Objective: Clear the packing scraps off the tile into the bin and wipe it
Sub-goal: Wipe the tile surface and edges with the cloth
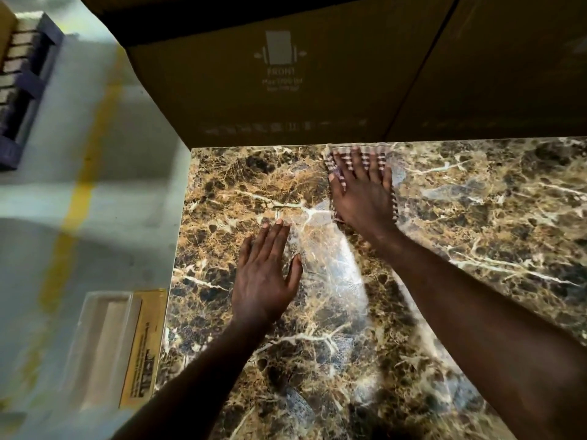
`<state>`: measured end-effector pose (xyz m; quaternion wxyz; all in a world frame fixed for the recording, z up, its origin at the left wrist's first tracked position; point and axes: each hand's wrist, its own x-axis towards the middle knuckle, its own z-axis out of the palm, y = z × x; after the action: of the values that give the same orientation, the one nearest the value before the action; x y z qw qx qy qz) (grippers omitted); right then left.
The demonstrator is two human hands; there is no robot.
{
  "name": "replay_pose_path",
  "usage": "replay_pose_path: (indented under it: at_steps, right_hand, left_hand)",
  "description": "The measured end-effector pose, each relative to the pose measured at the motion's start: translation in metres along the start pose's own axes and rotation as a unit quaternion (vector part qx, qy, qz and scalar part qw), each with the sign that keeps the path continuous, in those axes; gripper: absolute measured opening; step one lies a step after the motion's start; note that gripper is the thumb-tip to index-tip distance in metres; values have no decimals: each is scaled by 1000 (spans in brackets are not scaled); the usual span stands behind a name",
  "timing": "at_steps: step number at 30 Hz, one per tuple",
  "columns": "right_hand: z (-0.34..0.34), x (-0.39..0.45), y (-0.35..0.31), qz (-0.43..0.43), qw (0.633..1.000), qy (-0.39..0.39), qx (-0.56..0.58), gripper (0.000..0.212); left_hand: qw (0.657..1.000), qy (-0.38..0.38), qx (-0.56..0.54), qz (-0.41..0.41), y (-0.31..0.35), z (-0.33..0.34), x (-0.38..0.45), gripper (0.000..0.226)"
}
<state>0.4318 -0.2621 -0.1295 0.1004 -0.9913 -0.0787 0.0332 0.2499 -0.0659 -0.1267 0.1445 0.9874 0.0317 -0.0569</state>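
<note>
Pressing a striped cloth (362,160) flat near the marble tile's (476,201) far edge, the right hand (362,192) kept fingers straight. Left hand (265,274) lay flat, bracing, holding nothing. Cloth looked soft, limp; glossy tile likely slippery. Bin not seen.

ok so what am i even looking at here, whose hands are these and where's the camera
There is one picture, taken by a wide-angle camera worn on a person's head, looking down at their own bare arms. No machine is involved. The shiny brown slab with pale veins is a marble-patterned tile. The right hand presses flat, fingers spread, on a striped cloth near the tile's far edge, apparently wiping. The left hand rests flat on the tile, holding nothing. Behind the tile stand big cardboard boxes. On the floor to the left lies a clear plastic tray with a yellow label. No bin shows in this view.
</note>
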Motion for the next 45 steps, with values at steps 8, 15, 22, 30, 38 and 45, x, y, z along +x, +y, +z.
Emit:
replay_pose_path:
  at_steps: [8,15,22,30,38,45]
  right_hand:
    - [-1,33,-3,149,988,26,18,65]
    - [21,29,-77,23,999,14,23,65]
    - [24,30,-76,35,999,30,11,64]
    - [23,22,-92,57,998,39,11,65]
    - [15,11,-94,81,996,28,6,64]
    - [17,-22,-124,57,998,19,18,62]
  left_hand:
    - [1000,-23,19,-3,0,-2,2,71]
    - [1000,-18,9,1,-1,-2,5,70]
    - [999,-19,36,-23,-57,-19,13,75]
    - [999,1,31,-19,-71,-18,11,68]
    - [1000,-2,20,-14,-71,-21,9,67]
    - [1000,5,19,-9,-73,-20,8,67]
